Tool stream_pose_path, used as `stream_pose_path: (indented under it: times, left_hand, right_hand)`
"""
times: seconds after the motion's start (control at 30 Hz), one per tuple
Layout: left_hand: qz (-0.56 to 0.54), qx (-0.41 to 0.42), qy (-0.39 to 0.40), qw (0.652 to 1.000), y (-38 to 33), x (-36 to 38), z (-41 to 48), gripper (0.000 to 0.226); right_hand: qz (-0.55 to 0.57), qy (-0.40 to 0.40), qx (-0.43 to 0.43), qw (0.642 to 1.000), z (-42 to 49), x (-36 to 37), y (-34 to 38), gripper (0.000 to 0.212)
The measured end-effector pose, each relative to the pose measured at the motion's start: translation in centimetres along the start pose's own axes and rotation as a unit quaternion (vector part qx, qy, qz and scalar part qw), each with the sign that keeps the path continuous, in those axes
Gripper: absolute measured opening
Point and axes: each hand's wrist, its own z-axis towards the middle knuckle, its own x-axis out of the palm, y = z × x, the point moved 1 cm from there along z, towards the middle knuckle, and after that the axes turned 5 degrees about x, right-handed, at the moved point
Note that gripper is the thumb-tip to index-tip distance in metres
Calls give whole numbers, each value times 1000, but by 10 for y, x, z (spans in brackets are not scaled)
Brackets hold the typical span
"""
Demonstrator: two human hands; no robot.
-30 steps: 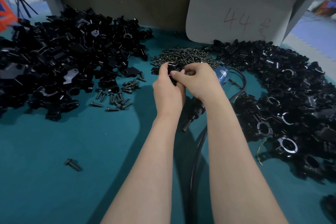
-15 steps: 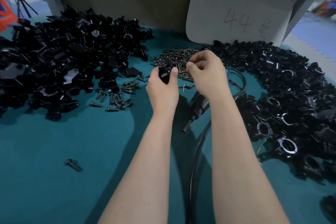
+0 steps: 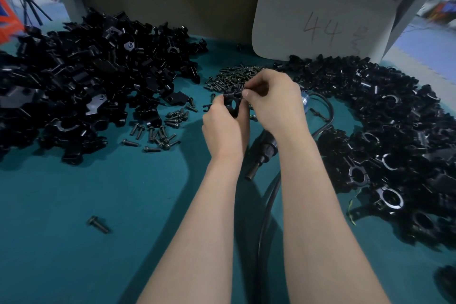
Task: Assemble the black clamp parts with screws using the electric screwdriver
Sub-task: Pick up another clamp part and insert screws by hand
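My left hand (image 3: 223, 128) grips a black clamp (image 3: 233, 103) above the teal table, just in front of the screw pile (image 3: 234, 76). My right hand (image 3: 274, 101) pinches a small dark screw (image 3: 238, 94) at the clamp's top edge. The electric screwdriver (image 3: 262, 153) lies on the table under my right wrist, its tip pointing toward me, and its black cable (image 3: 269, 195) runs down between my forearms. Most of its body is hidden by my right hand.
A big heap of loose black clamp parts (image 3: 81, 81) fills the left. A long pile of clamps (image 3: 385, 136) curves along the right. Scattered screws (image 3: 158, 131) lie left of my hands, one stray screw (image 3: 98, 224) nearer me. A white card (image 3: 320, 20) leans at the back.
My right hand went out to the screw pile and came back to the clamp with a screw pinched in its fingers. My left hand kept hold of the clamp.
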Motion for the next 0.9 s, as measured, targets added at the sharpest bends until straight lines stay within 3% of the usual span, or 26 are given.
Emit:
stream_pose_path:
  times: [0.17, 0.33, 0.6, 0.7, 0.9]
  left_hand:
    - [0, -12, 3, 1000, 1, 0, 2, 30]
    - [34, 10, 5, 999, 0, -3, 4, 45]
    - [21, -19, -3, 1000, 7, -2, 4, 32]
    - [44, -8, -12, 999, 6, 0, 3, 36]
    - [122, 21, 7, 992, 8, -1, 6, 19]
  right_hand:
    - [7, 14, 2, 1000, -1, 9, -3, 2]
    - [30, -10, -1, 1000, 0, 16, -3, 4]
    - [5, 46, 34, 998, 4, 19, -8, 14]
    - [-20, 35, 9, 999, 5, 18, -9, 9]
    - [-95, 51, -27, 994, 4, 26, -9, 29]
